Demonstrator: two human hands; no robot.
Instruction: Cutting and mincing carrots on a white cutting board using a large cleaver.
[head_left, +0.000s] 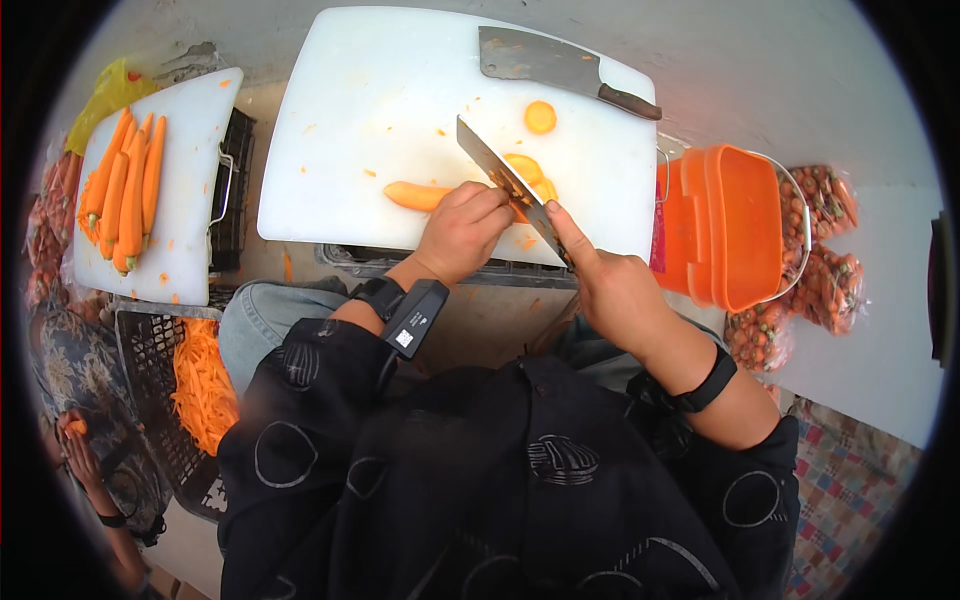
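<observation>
My left hand (466, 226) grips a peeled carrot (414, 196) that lies across the large white cutting board (352, 97). In my right hand (606, 277) is a broad-bladed knife (487, 150), its handle mostly hidden in my fist and my index finger laid along the blade. The blade stands on edge at the carrot's cut end, close beside my left fingertips, with orange bits stuck to it. Just beyond the blade lie several overlapping carrot slices (523, 166), partly hidden by it. One more round slice (540, 117) rests apart, farther up the board.
A cleaver (540, 56) lies along the board's far edge. Peeled carrots (132, 196) lie on a smaller board (191, 150) at left, above a black crate (150, 375) holding carrot shreds (201, 386). An orange bucket (739, 225) and bagged carrots (829, 289) stand right. Another person's hand (81, 454) holds something orange.
</observation>
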